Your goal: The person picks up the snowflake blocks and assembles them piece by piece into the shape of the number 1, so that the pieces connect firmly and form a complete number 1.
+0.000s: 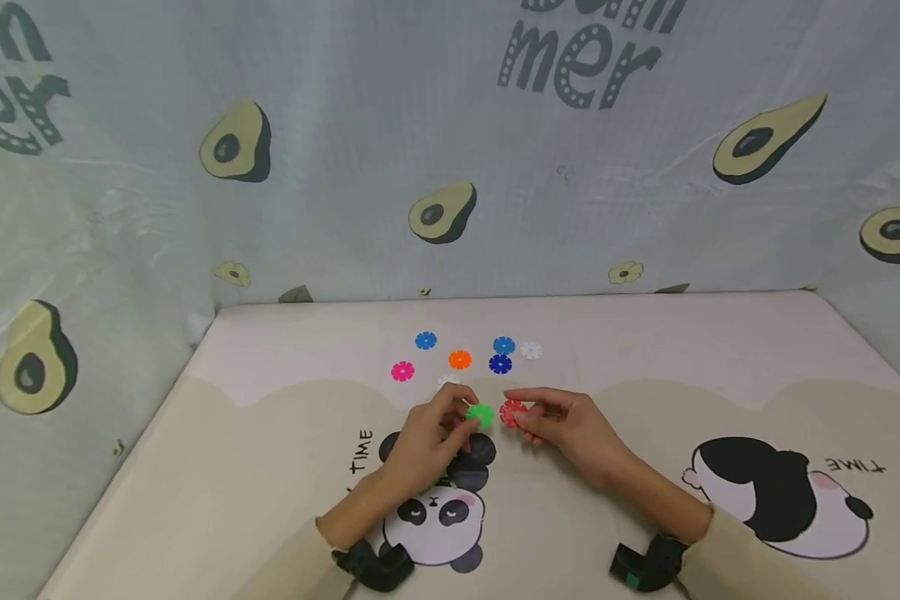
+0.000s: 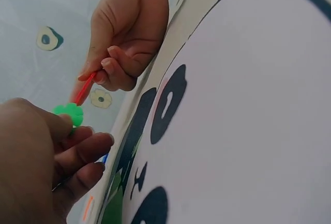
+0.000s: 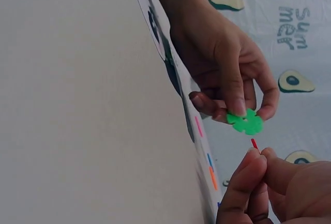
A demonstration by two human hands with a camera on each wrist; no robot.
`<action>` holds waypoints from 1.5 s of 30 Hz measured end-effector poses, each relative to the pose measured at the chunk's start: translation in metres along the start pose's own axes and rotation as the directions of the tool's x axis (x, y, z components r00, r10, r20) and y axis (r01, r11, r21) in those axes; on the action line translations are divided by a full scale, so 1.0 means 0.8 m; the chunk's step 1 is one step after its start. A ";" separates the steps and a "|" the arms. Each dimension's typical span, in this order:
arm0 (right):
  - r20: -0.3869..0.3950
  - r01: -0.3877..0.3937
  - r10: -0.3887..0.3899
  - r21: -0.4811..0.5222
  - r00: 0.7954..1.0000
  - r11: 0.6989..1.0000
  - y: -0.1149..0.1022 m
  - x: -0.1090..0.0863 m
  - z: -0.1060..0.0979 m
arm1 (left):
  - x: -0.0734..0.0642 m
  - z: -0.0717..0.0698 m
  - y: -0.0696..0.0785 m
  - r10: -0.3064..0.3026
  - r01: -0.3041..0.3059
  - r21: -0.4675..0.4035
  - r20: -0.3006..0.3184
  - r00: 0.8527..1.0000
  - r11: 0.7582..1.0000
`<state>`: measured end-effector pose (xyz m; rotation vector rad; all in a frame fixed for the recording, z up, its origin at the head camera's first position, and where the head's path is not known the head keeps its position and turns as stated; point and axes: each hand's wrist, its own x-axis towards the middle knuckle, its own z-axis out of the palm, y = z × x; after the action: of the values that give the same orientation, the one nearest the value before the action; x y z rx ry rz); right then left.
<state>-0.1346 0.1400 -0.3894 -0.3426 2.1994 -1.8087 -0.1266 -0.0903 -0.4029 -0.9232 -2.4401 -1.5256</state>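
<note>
My left hand [image 1: 433, 433] pinches a green notched disc [image 1: 480, 415] between thumb and fingers, above the printed panda. Just to its right, my right hand [image 1: 573, 425] pinches a red notched disc [image 1: 513, 413] by its edge. In the head view a narrow gap shows between the discs. Seen from the right wrist, the green disc [image 3: 246, 122] shows its flat face, while the red disc [image 3: 254, 144] is nearly edge-on and mostly hidden by fingertips. The left wrist view has the red disc [image 2: 85, 88] edge-on, overlapping the green disc [image 2: 70, 114] in line of sight.
Beyond the hands lie several loose discs: pink [image 1: 402, 371], orange [image 1: 460, 359], light blue [image 1: 426, 340], another light blue [image 1: 504, 345], dark blue [image 1: 500, 363] and white [image 1: 531, 350]. A second white disc [image 1: 448, 381] is partly hidden behind the left hand. A patterned curtain [image 1: 345, 208] stands behind the table.
</note>
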 end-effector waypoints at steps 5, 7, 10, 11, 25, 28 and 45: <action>0.027 -0.003 0.003 0.026 1.000 1.000 -0.001 0.000 0.002 | 0.000 -0.002 0.001 -0.001 0.001 -0.001 0.025 1.000 1.000; 0.035 -0.009 0.007 0.038 0.999 0.999 -0.001 0.000 0.002 | -0.001 -0.002 0.001 -0.004 0.004 0.006 0.035 0.999 1.000; 0.045 -0.019 0.016 0.069 0.999 0.997 0.000 -0.001 0.001 | -0.002 -0.001 0.002 -0.001 0.000 0.004 0.040 0.999 1.000; 0.047 -0.021 0.018 0.077 0.999 0.997 0.000 -0.001 0.001 | -0.002 -0.001 0.002 0.002 -0.002 -0.001 0.038 0.999 1.000; 0.076 -0.042 0.034 0.109 0.996 0.993 0.005 0.001 -0.002 | 0.001 -0.007 0.047 -0.033 0.034 -0.065 0.016 0.999 0.997; 0.080 -0.051 0.041 0.124 0.996 0.991 0.006 0.001 -0.002 | 0.001 -0.006 0.046 -0.038 0.039 -0.071 0.015 0.999 0.997; 0.135 -0.050 0.030 0.143 0.990 0.988 0.007 -0.002 -0.002 | 0.001 -0.006 0.049 -0.051 0.055 -0.096 0.042 0.998 0.994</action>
<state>-0.1338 0.1428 -0.3948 -0.3726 1.9588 -1.8566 -0.1066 -0.0818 -0.3702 -0.9204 -2.4557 -1.6724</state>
